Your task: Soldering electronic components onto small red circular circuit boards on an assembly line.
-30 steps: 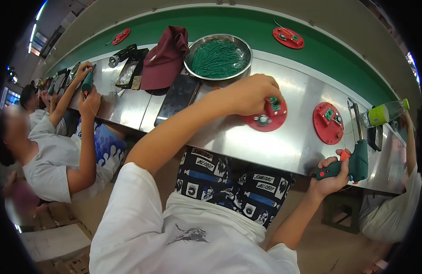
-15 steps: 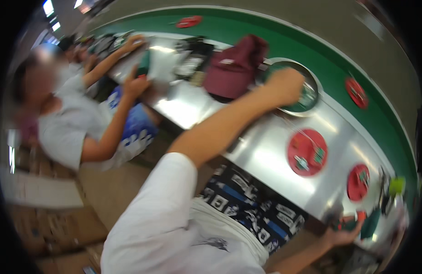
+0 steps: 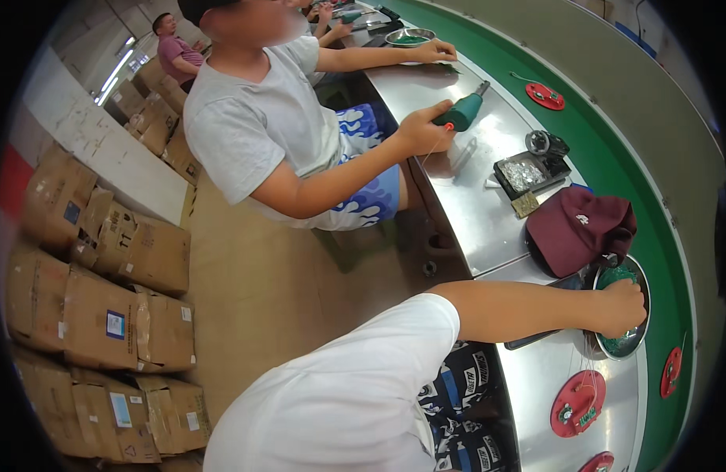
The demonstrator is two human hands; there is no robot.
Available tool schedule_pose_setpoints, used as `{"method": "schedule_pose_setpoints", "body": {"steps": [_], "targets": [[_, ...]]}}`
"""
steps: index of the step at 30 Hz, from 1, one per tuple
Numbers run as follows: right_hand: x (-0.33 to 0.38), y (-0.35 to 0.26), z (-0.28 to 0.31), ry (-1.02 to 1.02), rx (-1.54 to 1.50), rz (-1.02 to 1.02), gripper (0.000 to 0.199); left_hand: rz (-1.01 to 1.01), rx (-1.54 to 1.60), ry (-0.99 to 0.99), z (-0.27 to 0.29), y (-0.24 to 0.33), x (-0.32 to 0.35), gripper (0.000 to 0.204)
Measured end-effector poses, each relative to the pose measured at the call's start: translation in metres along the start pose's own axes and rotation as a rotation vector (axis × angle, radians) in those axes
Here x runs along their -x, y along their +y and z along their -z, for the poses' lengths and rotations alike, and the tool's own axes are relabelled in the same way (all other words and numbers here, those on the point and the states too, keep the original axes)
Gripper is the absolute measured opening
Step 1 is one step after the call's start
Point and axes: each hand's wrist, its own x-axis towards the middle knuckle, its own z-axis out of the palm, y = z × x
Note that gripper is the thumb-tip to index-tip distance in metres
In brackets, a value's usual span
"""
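Note:
My left hand [image 3: 621, 309] reaches into a round metal bowl [image 3: 643, 337] on the bench. The bowl holds small green pieces [image 3: 615, 276]. Its fingers are curled together inside the rim, and whatever they pinch is hidden. Under my forearm lies a dark flat item [image 3: 530, 340], partly covered. Against the bowl's far-left side rests a maroon cap [image 3: 563, 236]. Nearer to me, a red disc [image 3: 562, 397] with a small green board and thin wires sits on the metal bench. My right hand is out of the picture.
A co-worker on the left holds a green power screwdriver [image 3: 464, 112] over the metal bench [image 3: 489, 236]. A black tray of small clear parts [image 3: 523, 175] stands beyond the cap. Red discs ride on the green belt [image 3: 501, 51]. Cardboard boxes [image 3: 103, 315] are stacked at left.
The view has swung left, bringing the co-worker and box stacks into fuller sight. My left hand remains at the bowl. My right hand, earlier holding a green and red tool, has left the picture.

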Motion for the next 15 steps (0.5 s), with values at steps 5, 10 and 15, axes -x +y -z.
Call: {"method": "schedule_pose_setpoints", "body": {"steps": [5,10,15], "targets": [[-0.039,0.041,0.025,-0.45,-0.556,-0.129,0.024,-0.035,0.036,0.041,0.005,0.003,0.002,0.016],[-0.039,0.036,0.036,-0.874,-1.043,-0.293,0.025,-0.048,0.082,0.109,0.009,0.011,0.004,0.018],[-0.01,0.006,0.013,-0.047,-0.025,-0.08,0.025,-0.02,0.065,0.059,0.016,0.014,0.008,0.018]]}}
